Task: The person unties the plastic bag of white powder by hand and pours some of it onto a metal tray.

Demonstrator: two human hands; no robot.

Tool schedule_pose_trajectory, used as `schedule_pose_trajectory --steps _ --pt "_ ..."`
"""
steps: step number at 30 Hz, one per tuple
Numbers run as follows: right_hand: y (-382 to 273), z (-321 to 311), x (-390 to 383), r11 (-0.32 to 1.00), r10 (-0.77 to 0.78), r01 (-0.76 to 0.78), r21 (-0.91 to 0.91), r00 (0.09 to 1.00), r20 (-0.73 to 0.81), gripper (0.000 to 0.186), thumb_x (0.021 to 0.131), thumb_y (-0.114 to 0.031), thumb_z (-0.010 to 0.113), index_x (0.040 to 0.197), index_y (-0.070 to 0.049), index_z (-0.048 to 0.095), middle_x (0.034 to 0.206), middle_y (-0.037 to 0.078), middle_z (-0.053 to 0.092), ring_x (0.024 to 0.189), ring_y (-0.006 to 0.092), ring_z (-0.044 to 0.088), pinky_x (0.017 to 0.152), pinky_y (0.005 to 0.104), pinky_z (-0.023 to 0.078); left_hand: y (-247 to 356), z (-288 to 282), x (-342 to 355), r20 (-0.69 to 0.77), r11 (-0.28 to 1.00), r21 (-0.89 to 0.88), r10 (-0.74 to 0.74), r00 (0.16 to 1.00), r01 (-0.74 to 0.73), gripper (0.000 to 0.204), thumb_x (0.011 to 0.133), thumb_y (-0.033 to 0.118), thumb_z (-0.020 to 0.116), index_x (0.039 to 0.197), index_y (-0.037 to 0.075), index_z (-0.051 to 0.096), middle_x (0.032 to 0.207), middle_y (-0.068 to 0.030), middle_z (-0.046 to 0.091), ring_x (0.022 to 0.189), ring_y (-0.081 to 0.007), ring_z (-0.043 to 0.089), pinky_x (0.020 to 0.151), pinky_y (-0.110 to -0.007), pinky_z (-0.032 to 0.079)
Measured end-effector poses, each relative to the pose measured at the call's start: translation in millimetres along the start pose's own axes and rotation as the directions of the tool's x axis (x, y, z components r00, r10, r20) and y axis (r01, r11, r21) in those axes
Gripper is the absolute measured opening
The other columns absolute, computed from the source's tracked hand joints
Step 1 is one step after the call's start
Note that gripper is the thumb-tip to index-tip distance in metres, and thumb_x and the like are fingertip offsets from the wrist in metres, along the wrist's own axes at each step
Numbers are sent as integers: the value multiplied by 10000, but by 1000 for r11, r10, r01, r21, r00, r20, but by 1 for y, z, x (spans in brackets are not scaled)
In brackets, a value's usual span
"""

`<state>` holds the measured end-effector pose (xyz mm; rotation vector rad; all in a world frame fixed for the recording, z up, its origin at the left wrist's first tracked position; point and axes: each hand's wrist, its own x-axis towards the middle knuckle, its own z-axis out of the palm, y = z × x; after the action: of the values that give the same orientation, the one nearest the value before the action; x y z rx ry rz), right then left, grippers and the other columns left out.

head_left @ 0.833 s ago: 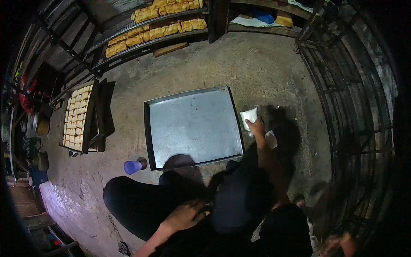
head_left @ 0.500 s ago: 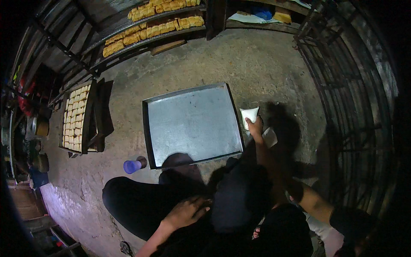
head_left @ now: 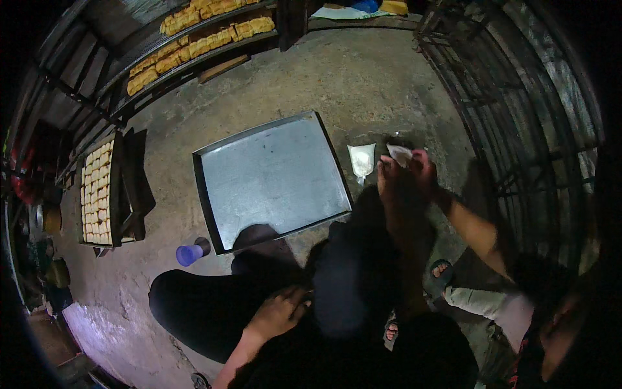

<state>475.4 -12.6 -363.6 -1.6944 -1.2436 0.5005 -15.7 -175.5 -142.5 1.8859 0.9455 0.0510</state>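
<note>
My left hand [head_left: 278, 316] rests on my dark-clothed lap, fingers loosely stretched and holding nothing. My right hand [head_left: 392, 180] is beyond the tray's right side, its fingertips at the left of a small pale packet [head_left: 399, 153]. Shadow hides whether they grip it. Another person's hand [head_left: 424, 170], reaching in from the right, is at the packet's other side. Just left of my right hand, a clear bag of white contents [head_left: 361, 160] lies on the floor, its narrow end toward me. In front of me is a large shallow metal tray [head_left: 272, 178], slightly turned.
A purple cup [head_left: 188, 255] stands near the tray's lower left corner. A tray of pale dough pieces [head_left: 97, 191] is at the left. Racks of browned bread [head_left: 214, 42] stand at the far left; a dark metal rack [head_left: 512, 136] lines the right. A sandalled foot [head_left: 442, 272] is nearby.
My right hand has let go of the white bag and moved right to the pale packet. The other person's hand has come forward beside it. The view has shifted.
</note>
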Motion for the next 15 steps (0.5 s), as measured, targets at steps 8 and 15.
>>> schedule_pose_trajectory --steps 8,15 --pt "-48 -121 49 999 -22 5 43 908 419 234 1042 -131 634 1251 -41 575 1124 55 673 1005 119 626 901 318 526 10 -4 8 -10 995 -36 91 996 -92 291 976 175 637 1217 12 619 1172 -221 648 1089 -433 637 929 -486 525" --pt "-145 -79 4 991 84 -120 67 914 398 584 952 -154 746 1455 -104 454 1279 102 666 1134 219 643 999 381 511 24 -19 19 -78 993 -53 103 992 -107 317 971 176 660 1244 20 621 1174 -216 662 1079 -433 646 927 -462 534"
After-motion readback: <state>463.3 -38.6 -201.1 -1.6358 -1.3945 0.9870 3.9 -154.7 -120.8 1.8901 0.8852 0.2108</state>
